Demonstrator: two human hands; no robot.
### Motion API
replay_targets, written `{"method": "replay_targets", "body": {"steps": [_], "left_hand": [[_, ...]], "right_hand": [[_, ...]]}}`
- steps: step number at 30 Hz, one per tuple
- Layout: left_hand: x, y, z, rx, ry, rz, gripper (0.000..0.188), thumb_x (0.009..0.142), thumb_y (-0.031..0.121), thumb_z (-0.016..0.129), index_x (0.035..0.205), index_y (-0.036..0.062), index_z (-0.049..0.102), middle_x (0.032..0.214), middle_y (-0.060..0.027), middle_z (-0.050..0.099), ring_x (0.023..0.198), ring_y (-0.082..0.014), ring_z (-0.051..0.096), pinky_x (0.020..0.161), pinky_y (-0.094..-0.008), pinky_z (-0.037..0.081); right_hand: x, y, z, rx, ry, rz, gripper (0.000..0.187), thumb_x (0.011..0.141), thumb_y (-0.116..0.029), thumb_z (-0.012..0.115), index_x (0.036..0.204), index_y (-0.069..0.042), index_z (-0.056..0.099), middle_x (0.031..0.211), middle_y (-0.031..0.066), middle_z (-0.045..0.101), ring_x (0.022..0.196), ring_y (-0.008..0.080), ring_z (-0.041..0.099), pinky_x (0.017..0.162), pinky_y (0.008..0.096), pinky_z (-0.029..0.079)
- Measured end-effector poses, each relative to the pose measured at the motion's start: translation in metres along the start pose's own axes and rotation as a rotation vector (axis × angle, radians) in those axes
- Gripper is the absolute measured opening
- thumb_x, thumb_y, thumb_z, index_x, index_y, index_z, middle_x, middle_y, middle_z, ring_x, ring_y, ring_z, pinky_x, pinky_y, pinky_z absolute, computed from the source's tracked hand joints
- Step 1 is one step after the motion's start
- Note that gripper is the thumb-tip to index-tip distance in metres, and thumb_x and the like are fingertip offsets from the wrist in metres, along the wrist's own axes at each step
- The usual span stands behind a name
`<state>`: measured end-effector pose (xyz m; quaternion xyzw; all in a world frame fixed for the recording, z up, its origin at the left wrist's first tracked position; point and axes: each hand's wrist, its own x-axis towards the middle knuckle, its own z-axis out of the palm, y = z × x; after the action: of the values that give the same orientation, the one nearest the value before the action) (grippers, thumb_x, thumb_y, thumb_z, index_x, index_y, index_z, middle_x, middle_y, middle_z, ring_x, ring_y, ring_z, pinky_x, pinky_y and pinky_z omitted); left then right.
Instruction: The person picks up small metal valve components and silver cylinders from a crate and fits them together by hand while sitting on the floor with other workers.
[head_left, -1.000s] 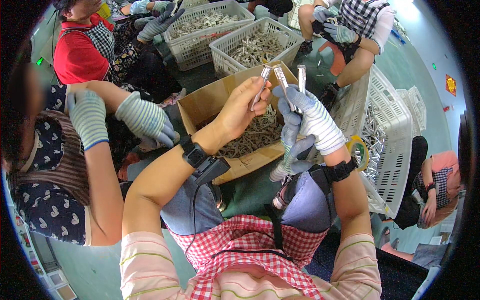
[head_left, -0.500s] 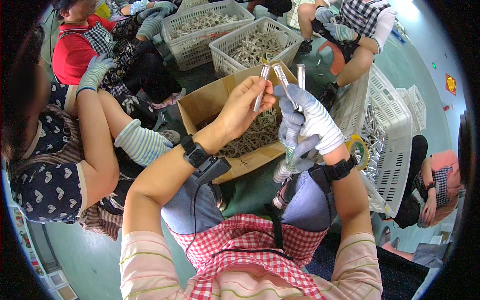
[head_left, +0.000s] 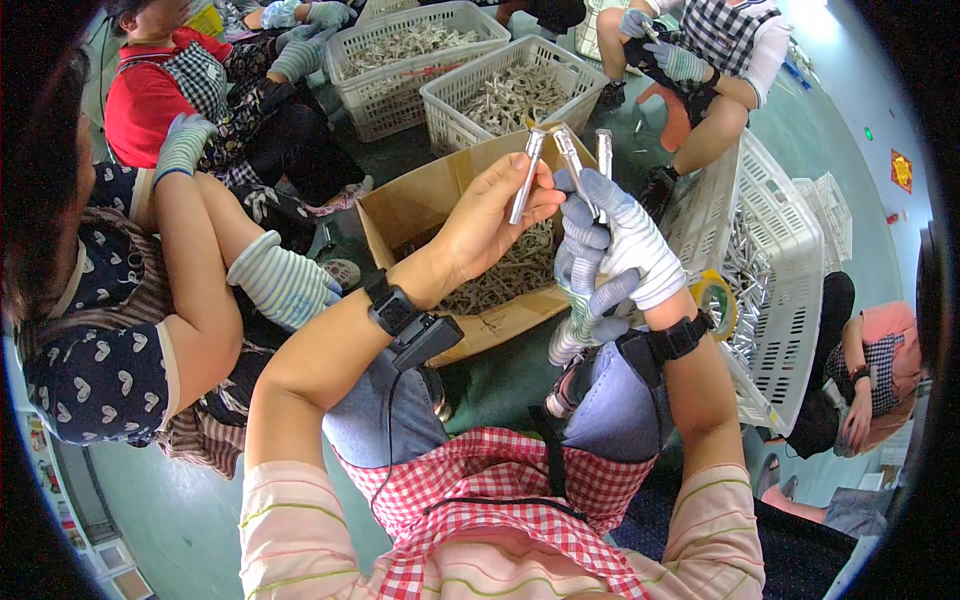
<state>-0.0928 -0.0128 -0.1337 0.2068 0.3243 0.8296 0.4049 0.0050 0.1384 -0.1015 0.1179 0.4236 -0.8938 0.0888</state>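
Note:
My bare left hand pinches a slim silvery metal tube between thumb and fingers, tilted upward. Close on its right is my right hand, in a white-and-grey striped glove. Its closed fingers hold a second metal tube and a third metal tube, both pointing up. Below that hand hangs a loose-looking striped glove; how it is held is hidden. Under both hands stands an open cardboard box with many small dull metal parts in it.
White plastic crates of metal parts stand beyond the box. At right, another white crate holds shiny tubes, with a yellow tape roll at its near side. A person in a heart-patterned top sits close on my left; several others sit around.
My left hand and its tube have shifted very slightly right, and its fingers have straightened a little. My right hand keeps its tubes almost still. The person at left has moved slightly.

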Motion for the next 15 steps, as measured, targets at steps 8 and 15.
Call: {"method": "replay_targets", "body": {"steps": [8,15], "left_hand": [[0.0006,0.0009,0.0003,-0.008,-0.026,-0.002,0.027,0.093,0.032,0.041,0.1,0.0067,0.05,0.092,-0.0024,0.055,0.085,-0.0139,0.059,0.082,-0.03,0.049],[0.0,0.0009,-0.0007,-0.014,-0.04,0.0,0.028,0.094,0.032,0.041,0.102,0.0068,0.049,0.092,-0.0022,0.054,0.085,-0.0142,0.059,0.083,-0.0304,0.048]], "right_hand": [[-0.0014,-0.0018,0.0052,0.034,-0.002,0.019,0.027,0.083,-0.036,0.058,0.09,-0.01,0.059,0.057,-0.0052,0.041,0.043,0.0052,0.036,0.039,0.0223,0.031],[-0.0005,-0.001,0.0054,0.031,0.003,0.012,0.027,0.083,-0.036,0.059,0.09,-0.01,0.059,0.055,-0.0048,0.04,0.042,0.0056,0.036,0.039,0.022,0.031]]}}
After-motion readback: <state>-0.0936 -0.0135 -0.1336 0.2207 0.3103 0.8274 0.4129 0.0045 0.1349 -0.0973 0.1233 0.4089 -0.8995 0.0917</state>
